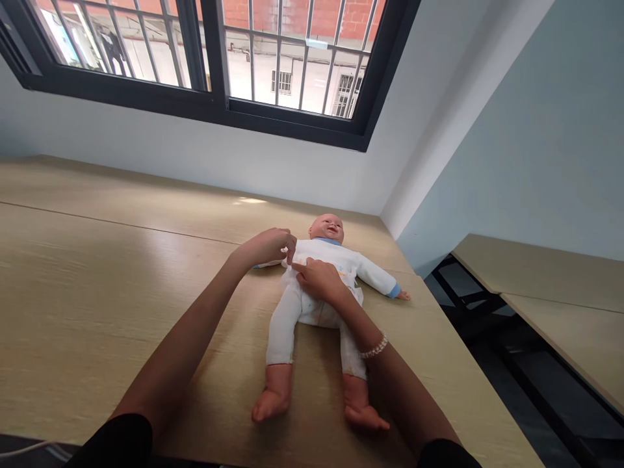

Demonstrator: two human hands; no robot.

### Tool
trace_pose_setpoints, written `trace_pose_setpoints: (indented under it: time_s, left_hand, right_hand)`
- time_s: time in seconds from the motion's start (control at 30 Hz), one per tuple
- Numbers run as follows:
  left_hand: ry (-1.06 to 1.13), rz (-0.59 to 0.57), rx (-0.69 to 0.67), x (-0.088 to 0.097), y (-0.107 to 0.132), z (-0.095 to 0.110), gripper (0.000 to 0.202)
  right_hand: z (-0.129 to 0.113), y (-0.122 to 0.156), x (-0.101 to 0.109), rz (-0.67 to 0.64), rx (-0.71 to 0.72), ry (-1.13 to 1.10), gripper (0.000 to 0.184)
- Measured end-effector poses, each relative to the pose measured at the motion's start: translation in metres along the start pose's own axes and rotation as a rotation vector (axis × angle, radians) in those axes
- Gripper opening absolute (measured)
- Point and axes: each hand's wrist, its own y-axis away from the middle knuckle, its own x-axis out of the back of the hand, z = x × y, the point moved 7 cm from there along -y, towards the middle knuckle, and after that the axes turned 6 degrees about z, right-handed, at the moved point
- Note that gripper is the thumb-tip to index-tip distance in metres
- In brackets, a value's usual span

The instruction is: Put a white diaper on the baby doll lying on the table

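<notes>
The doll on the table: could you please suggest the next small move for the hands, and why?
Perhaps gently smooth the white clothing at the waist of the doll, as the left hand and right hand are close together at one side there, where the fabric looks bunched.

The bare left hand (273, 246) bends its fingers (290, 244) toward six o'clock; just beside, the bare right hand (318, 279) extends its index finger (301, 268) toward ten o'clock

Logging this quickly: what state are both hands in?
Left hand: curled beside the doll; grip can't be told.
Right hand: partly curled over the doll's front; grip can't be told.
</notes>
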Motion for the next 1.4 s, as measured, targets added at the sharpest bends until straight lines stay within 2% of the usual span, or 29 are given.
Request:
trace_pose_setpoints:
  time_s: [0.23, 0.47, 0.57, 0.63, 0.73, 0.8, 1.0, 1.07, 1.2, 1.33, 1.4]
  left_hand:
    - [-0.042, 0.086, -0.03, 0.004, -0.004, 0.008, 0.027]
    - [-0.058, 0.09, -0.176, -0.008, -0.011, 0.036, 0.036]
    - [-0.07, 0.085, -0.205, -0.014, -0.014, 0.047, 0.039]
    - [-0.073, 0.084, -0.2, -0.018, -0.015, 0.051, 0.035]
    - [-0.057, 0.098, -0.205, -0.025, -0.018, 0.054, 0.03]
    - [-0.065, 0.117, -0.215, -0.031, -0.02, 0.052, 0.028]
    - [-0.087, 0.149, -0.284, -0.052, -0.025, 0.046, 0.025]
    - [-0.082, 0.154, -0.26, -0.054, -0.025, 0.042, 0.025]
    - [0.05, 0.143, -0.175, -0.054, -0.022, 0.031, 0.021]
    - [0.199, 0.15, -0.116, -0.054, -0.019, 0.024, 0.016]
    - [0.244, 0.163, -0.093, -0.053, -0.018, 0.023, 0.012]
  right_hand:
    - [0.001, -0.004, -0.005, 0.008, -0.003, -0.028, 0.03]
    - [0.016, -0.011, -0.017, -0.002, -0.117, -0.21, 0.025]
    - [0.023, -0.015, -0.021, 0.026, -0.096, -0.351, 0.02]
    - [0.028, -0.016, -0.02, 0.04, -0.023, -0.488, 0.016]
    - [0.035, -0.013, -0.015, -0.006, 0.132, -0.803, 0.017]
    - [0.041, -0.009, -0.011, -0.053, 0.176, -0.994, 0.02]
    - [0.047, -0.004, -0.006, -0.12, 0.202, -1.212, 0.013]
    - [0.05, -0.005, -0.009, -0.133, 0.182, -1.282, 0.019]
    - [0.057, -0.008, -0.018, -0.172, 0.065, -1.495, 0.043]
    - [0.071, -0.01, -0.022, -0.057, -0.164, -1.608, 0.041]
    - [0.073, -0.011, -0.022, -0.012, -0.218, -1.612, 0.038]
